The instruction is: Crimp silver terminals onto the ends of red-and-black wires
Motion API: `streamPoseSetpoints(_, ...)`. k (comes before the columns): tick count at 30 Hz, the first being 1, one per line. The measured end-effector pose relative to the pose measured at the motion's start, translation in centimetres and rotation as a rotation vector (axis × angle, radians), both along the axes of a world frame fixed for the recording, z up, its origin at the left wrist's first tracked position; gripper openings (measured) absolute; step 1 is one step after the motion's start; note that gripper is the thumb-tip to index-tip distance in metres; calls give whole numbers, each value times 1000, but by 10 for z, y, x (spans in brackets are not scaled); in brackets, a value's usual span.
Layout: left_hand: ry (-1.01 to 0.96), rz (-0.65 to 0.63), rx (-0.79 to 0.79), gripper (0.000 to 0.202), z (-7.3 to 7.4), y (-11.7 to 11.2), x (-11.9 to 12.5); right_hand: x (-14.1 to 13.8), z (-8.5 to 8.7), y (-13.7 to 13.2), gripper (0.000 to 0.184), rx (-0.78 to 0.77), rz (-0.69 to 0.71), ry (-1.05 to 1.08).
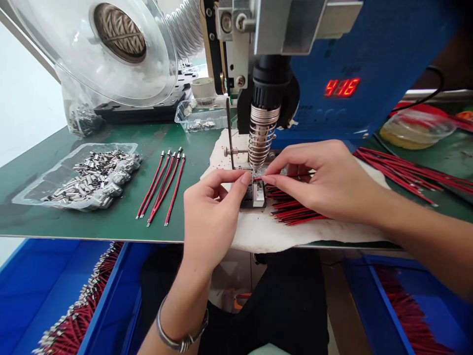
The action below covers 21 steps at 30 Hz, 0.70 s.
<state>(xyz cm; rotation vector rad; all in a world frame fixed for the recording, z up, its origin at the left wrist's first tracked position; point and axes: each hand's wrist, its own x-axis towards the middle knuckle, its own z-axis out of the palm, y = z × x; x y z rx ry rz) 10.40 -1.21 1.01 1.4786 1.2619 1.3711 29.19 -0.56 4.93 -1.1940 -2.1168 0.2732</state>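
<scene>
Under the soldering machine's tip point(257, 160), my two hands meet at a small metal fixture point(259, 197). My left hand point(212, 212) is closed in a pinch at the fixture's left side; whatever lies between its fingertips is too small and hidden to name. From the right, my right hand point(321, 177) pinches a thin red-and-black wire point(258, 178), its end pointing at the spot below the tip. Beneath that hand, a bundle of red-and-black wires point(295, 212) rests on a white cloth point(266, 236). Several wires with metal connectors point(166, 187) lie left of my left hand.
A clear tray point(37, 195) of loose metal connectors stands on the green table's left. Behind it is a large clear reel point(70, 44). The blue machine point(369, 54) displays 416. More wires point(402, 172) lie right. Blue bins point(121, 286) with wires sit below the edge.
</scene>
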Motion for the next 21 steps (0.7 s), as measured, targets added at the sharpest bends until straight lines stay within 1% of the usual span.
streamPoseSetpoints(11,2,12,0,18,0,-1,0,-1,-1,-2,9,-16,-26,12)
streamPoseSetpoints(17,9,12,2,19,1,-2,0,-1,2,-4,9,-60,-28,19)
streamPoseSetpoints(21,34,24,23,20,1,-2,1,-1,4,-4,10,-64,-31,12)
